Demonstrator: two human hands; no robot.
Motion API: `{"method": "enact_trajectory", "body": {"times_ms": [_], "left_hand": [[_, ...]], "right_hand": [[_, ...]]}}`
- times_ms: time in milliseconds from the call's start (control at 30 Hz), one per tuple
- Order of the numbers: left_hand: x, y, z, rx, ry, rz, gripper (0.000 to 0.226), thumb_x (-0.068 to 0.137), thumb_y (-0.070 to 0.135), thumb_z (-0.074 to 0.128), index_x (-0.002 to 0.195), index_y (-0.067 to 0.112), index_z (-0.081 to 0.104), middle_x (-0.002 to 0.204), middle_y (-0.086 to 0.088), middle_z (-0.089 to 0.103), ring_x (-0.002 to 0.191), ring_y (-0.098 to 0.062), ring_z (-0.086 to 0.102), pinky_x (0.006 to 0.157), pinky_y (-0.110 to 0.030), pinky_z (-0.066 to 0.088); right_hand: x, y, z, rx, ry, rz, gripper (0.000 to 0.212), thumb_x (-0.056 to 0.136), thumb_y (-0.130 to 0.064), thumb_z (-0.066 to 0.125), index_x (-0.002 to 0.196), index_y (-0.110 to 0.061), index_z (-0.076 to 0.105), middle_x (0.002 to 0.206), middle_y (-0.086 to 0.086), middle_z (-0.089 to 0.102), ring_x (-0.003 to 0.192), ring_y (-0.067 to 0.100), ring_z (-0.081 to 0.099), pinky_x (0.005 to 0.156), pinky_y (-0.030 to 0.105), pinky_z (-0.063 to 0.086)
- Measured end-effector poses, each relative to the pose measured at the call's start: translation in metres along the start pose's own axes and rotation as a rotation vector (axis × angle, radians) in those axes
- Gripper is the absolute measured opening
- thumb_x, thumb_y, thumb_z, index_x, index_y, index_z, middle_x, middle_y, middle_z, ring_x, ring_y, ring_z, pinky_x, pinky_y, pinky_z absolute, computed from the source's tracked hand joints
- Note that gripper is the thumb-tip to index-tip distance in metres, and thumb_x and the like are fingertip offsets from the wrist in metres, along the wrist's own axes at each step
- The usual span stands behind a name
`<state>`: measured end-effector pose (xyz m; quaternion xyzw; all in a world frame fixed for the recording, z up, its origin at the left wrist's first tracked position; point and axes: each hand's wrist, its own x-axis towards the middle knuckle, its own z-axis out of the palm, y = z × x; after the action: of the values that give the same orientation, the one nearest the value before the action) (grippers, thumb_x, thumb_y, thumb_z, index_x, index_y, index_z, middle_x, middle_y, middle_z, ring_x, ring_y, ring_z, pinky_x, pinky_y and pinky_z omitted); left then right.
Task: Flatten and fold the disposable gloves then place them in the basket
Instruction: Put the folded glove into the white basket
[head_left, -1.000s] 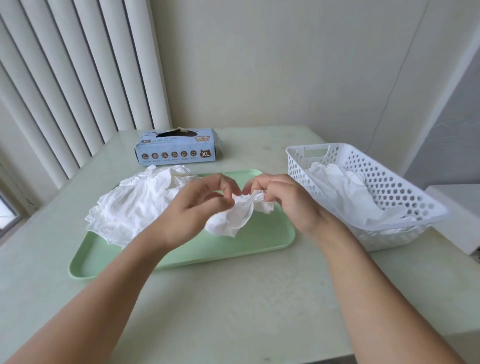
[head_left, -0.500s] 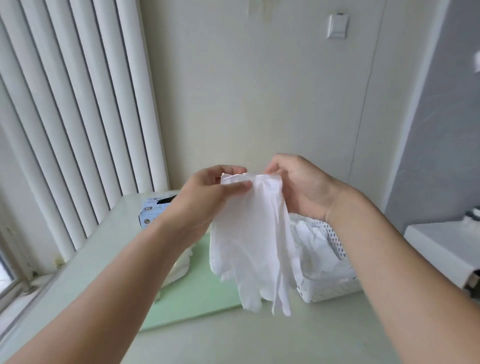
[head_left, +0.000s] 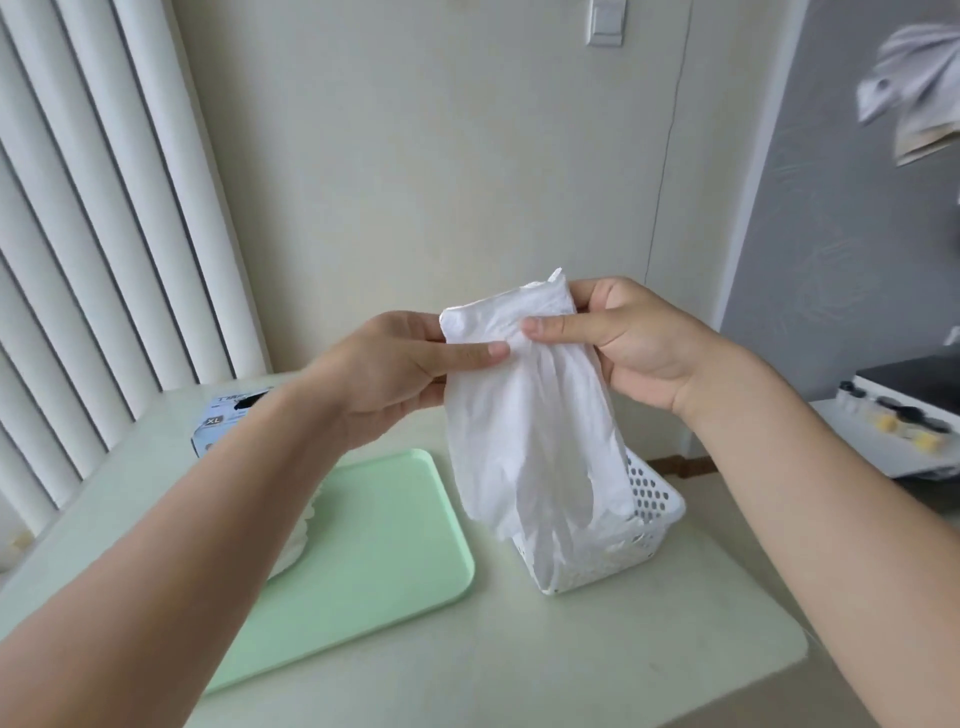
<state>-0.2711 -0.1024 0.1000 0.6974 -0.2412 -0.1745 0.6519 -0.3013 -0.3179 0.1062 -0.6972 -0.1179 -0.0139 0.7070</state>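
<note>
A pale table (head_left: 597, 639) carries a green tray (head_left: 374, 540) at 7 o'clock and a white basket (head_left: 657, 512) at 5 o'clock. Raised above them at centre hangs a white glove (head_left: 530, 415), its cuff pinched by the left hand (head_left: 395, 374) and the right hand (head_left: 628, 343).

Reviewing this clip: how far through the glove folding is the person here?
Midway. Done: white gloves already lie in the basket. In hand: the left hand and right hand pinch one glove by its cuff, hanging in the air, unfolded. Left: crumpled gloves remain on the green tray.
</note>
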Motion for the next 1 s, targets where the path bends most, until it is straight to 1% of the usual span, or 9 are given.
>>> {"method": "enact_trajectory", "body": {"times_ms": [200, 333, 467, 533, 633, 667, 767, 900, 1000], "left_hand": [[0.086, -0.019, -0.002, 0.001, 0.090, -0.071, 0.026, 0.092, 0.018, 0.073, 0.115, 0.007, 0.075, 0.109, -0.004, 0.078, 0.102, -0.017, 0.075, 0.082, -0.026, 0.061], [0.143, -0.028, -0.005, 0.010, 0.171, -0.041, 0.027, 0.094, 0.024, 0.072, 0.114, 0.007, 0.075, 0.108, -0.005, 0.078, 0.103, -0.022, 0.075, 0.099, -0.043, 0.057], [0.167, -0.025, -0.009, -0.026, 0.211, 0.082, 0.030, 0.096, 0.023, 0.069, 0.117, 0.001, 0.072, 0.111, -0.012, 0.077, 0.107, -0.031, 0.072, 0.102, -0.049, 0.053], [0.170, -0.035, -0.011, -0.015, 0.173, 0.152, 0.028, 0.097, 0.021, 0.068, 0.116, 0.002, 0.073, 0.113, -0.015, 0.075, 0.107, -0.033, 0.072, 0.098, -0.048, 0.055], [0.162, -0.074, -0.012, 0.167, 0.119, 0.236, 0.026, 0.092, 0.022, 0.074, 0.103, -0.002, 0.074, 0.100, -0.014, 0.077, 0.084, -0.022, 0.070, 0.080, -0.041, 0.055], [0.156, -0.093, -0.012, 0.264, 0.081, 0.260, 0.026, 0.089, 0.024, 0.077, 0.097, 0.000, 0.075, 0.094, -0.009, 0.076, 0.080, -0.019, 0.067, 0.077, -0.038, 0.052], [0.136, -0.143, -0.006, 0.482, -0.094, 0.322, 0.009, 0.085, 0.019, 0.083, 0.093, 0.015, 0.082, 0.095, 0.004, 0.079, 0.092, -0.013, 0.075, 0.086, -0.028, 0.056], [0.119, -0.172, 0.009, 0.712, -0.316, 0.335, 0.008, 0.088, 0.024, 0.081, 0.093, 0.018, 0.082, 0.086, 0.008, 0.077, 0.081, -0.009, 0.071, 0.077, -0.023, 0.053], [0.111, -0.173, 0.021, 0.827, -0.431, 0.301, 0.008, 0.091, 0.030, 0.076, 0.092, 0.024, 0.080, 0.085, 0.013, 0.075, 0.078, 0.001, 0.065, 0.076, -0.023, 0.052]], "right_hand": [[0.057, 0.019, -0.052, -0.102, 0.068, 0.125, 0.031, 0.087, -0.005, 0.071, 0.117, 0.001, 0.070, 0.109, 0.014, 0.075, 0.090, 0.020, 0.073, 0.083, 0.030, 0.061], [0.100, 0.033, -0.076, -0.104, 0.122, 0.140, 0.018, 0.092, -0.004, 0.067, 0.110, -0.004, 0.070, 0.095, 0.007, 0.076, 0.079, 0.015, 0.074, 0.069, 0.026, 0.060], [0.124, 0.032, -0.089, -0.106, 0.138, 0.010, 0.040, 0.085, -0.012, 0.075, 0.121, 0.002, 0.065, 0.106, 0.014, 0.072, 0.093, 0.023, 0.071, 0.083, 0.037, 0.056], [0.125, 0.040, -0.096, -0.106, 0.104, -0.048, 0.034, 0.080, -0.012, 0.075, 0.111, 0.000, 0.066, 0.106, 0.017, 0.069, 0.095, 0.026, 0.068, 0.083, 0.037, 0.053], [0.107, 0.072, -0.105, -0.225, 0.043, -0.087, 0.014, 0.078, -0.009, 0.074, 0.089, -0.005, 0.066, 0.087, 0.009, 0.068, 0.082, 0.018, 0.064, 0.077, 0.028, 0.049], [0.097, 0.087, -0.107, -0.295, 0.008, -0.080, 0.013, 0.080, -0.007, 0.075, 0.090, -0.002, 0.068, 0.085, 0.009, 0.067, 0.080, 0.017, 0.063, 0.076, 0.026, 0.048], [0.064, 0.129, -0.114, -0.516, -0.128, 0.026, 0.011, 0.084, 0.003, 0.077, 0.093, 0.003, 0.072, 0.084, 0.013, 0.071, 0.077, 0.018, 0.062, 0.076, 0.030, 0.048], [0.030, 0.149, -0.109, -0.777, -0.317, 0.184, 0.007, 0.085, -0.012, 0.079, 0.090, -0.017, 0.077, 0.088, -0.002, 0.075, 0.086, 0.016, 0.070, 0.087, 0.033, 0.054], [0.019, 0.145, -0.103, -0.950, -0.394, 0.196, 0.007, 0.085, -0.018, 0.076, 0.088, -0.025, 0.076, 0.088, -0.013, 0.074, 0.085, 0.008, 0.068, 0.084, 0.036, 0.055]]}}
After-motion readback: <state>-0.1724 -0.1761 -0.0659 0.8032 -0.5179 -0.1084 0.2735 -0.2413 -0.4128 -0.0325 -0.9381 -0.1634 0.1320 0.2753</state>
